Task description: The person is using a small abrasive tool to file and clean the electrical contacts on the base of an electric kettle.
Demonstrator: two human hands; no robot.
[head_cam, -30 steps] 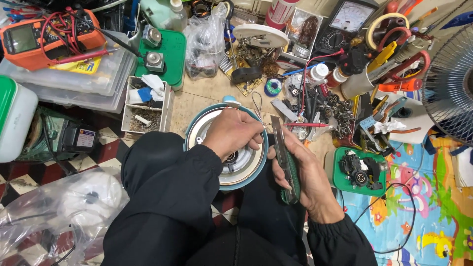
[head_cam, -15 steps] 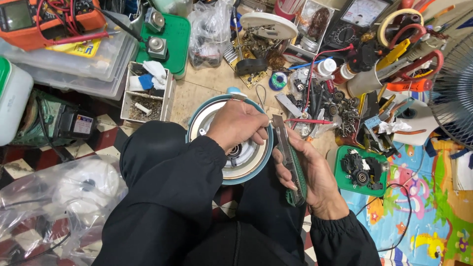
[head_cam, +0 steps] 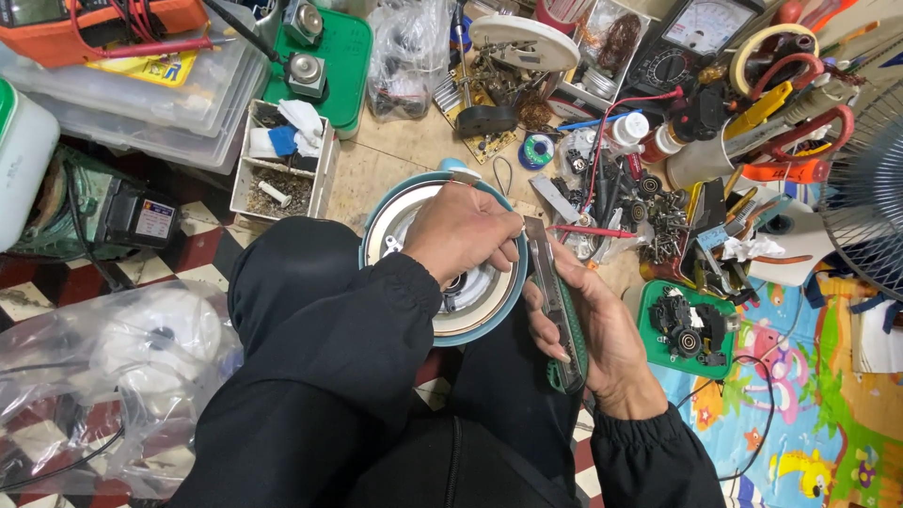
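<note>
Holding: one round teal-rimmed appliance base sat on the lap, right under the left hand, its fingers curled down onto the metal middle.
Right hand: the right hand was clenched around one green-handled utility knife, blade end just beside the left fingertips.
Hands count: two, both the person's own.
Beyond the fingers: one white parts box, one green tray near the right hand, one fan well apart.
</note>
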